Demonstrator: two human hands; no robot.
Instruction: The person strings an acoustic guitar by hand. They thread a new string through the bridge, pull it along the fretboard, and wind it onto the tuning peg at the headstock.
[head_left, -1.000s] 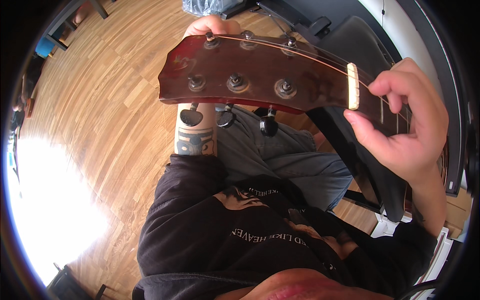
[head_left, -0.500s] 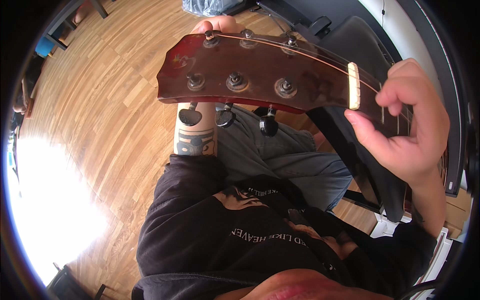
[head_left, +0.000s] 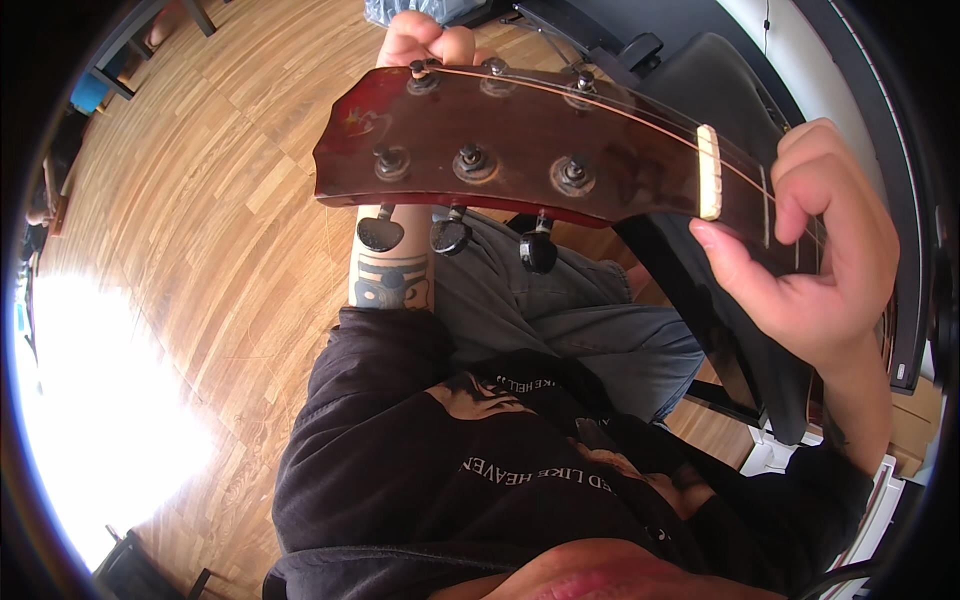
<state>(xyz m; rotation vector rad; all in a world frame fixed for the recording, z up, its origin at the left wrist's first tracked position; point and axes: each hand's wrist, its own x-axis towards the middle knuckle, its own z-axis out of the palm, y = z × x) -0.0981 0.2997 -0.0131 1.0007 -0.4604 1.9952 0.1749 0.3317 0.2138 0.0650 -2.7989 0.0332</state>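
A dark reddish-brown guitar headstock (head_left: 420, 130) lies across the upper middle, its end to the left. Black tuning pegs (head_left: 452, 236) stick out along its near edge, and thin strings (head_left: 600, 98) run right over a pale nut (head_left: 709, 170). My left arm passes beneath the headstock. My left hand (head_left: 430, 40) shows at the far left edge, fingers bent in; what they hold is hidden behind the wood. At the right, my right hand (head_left: 835, 240) is on the guitar neck (head_left: 745, 190), thumb at its near edge beside the nut, fingers curled over the strings.
Under the guitar are my legs in jeans (head_left: 520, 280) and a black chair (head_left: 700, 80). Wooden floor (head_left: 220, 200) spreads to the left, with bright light on it. A clear plastic bag (head_left: 425, 10) lies at the top. Another person's hand (head_left: 40, 215) shows at the far left.
My left hand's fingers have risen and turned at the far edge of the headstock. My right index finger has drawn off the string and curled inward; the thumb stays put.
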